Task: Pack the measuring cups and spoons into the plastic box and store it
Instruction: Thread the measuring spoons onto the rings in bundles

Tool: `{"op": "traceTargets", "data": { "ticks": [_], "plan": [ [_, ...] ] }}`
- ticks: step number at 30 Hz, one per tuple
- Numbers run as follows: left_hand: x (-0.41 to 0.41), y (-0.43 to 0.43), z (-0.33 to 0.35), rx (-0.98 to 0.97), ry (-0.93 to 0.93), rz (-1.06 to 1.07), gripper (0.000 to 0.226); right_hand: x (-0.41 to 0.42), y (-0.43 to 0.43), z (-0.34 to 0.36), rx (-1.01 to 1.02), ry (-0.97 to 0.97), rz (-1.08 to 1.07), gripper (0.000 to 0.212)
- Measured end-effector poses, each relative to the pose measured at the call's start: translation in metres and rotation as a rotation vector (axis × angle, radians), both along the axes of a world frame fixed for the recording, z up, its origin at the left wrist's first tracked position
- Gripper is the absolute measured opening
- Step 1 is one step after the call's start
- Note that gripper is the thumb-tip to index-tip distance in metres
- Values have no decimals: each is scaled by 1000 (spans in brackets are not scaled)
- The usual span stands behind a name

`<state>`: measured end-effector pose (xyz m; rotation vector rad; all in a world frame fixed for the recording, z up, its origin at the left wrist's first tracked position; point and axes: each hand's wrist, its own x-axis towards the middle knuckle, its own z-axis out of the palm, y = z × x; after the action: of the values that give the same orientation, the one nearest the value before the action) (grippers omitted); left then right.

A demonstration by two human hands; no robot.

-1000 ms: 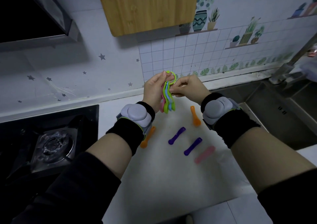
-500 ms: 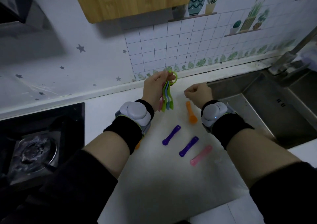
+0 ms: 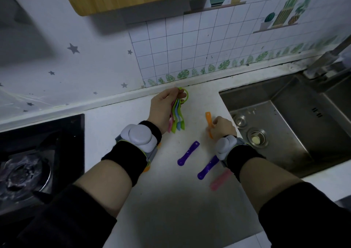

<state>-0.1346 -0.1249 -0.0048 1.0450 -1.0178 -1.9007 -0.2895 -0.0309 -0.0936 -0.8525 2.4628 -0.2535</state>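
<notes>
Spoons [image 3: 177, 118] in pink, green and blue are threaded on a green ring [image 3: 185, 96] and hung from it in a bunch above the tabletop [image 3: 171, 200], near its back edge. The ring is pinched at its top between the thumb and fingertips of the left hand [image 3: 164, 108], so the bunch is hung just beside the palm, with the bowls pointed down toward the wrist.

To the right of the bunch, near the tabletop's right edge by the sink [image 3: 284, 134], an orange spoon [image 3: 208, 116] is gripped by the right hand [image 3: 223, 127]. The fingers are curled round its middle; one end is shown above the knuckles and a short piece below them. Whether it is lifted or pressed on the surface cannot be told.

Three loose spoons are laid nearer the front edge. A purple spoon [image 3: 188, 153] is laid between the two wrists, a second purple spoon [image 3: 207, 169] is partly covered by the right wrist, and a pink spoon [image 3: 220, 180] is laid just beside that one, toward the front right corner. An orange piece [image 3: 146, 169] is seen under the left wrist, mostly hidden.

A grey device [image 3: 138, 138] on a black band is worn on the left wrist, and a like one on the right. A gas hob [image 3: 38, 153] is set at the tabletop's left edge, and a tiled wall [image 3: 190, 48] is raised behind the back edge.
</notes>
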Motion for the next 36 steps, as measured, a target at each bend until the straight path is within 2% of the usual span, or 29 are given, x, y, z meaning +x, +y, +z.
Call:
{"op": "traceTargets", "data": {
  "ticks": [4, 14, 18, 21, 24, 28, 34, 36],
  "plan": [
    [2, 0, -5, 9, 7, 0, 22, 2, -2, -8, -7, -10, 16, 40],
    [1, 3, -5, 8, 20, -4, 21, 5, -5, -10, 19, -83, 16, 28],
    [1, 7, -1, -7, 24, -4, 20, 12, -11, 1, -20, -158, -6, 37],
    [4, 9, 5, -27, 17, -5, 20, 17, -16, 15, -63, -207, 32, 27],
    [8, 9, 11, -34, 22, 1, 20, 22, -23, 34, -158, -268, 30, 32],
    [20, 9, 25, -90, 0, -3, 20, 36, -32, 71, -333, -483, 19, 34],
    [40, 13, 45, -149, -2, 44, 24, 60, -31, 124, -619, -857, -58, 8],
    [47, 17, 51, -157, 5, 57, 24, 66, -29, 138, -663, -914, -37, 11]
  ]
}}
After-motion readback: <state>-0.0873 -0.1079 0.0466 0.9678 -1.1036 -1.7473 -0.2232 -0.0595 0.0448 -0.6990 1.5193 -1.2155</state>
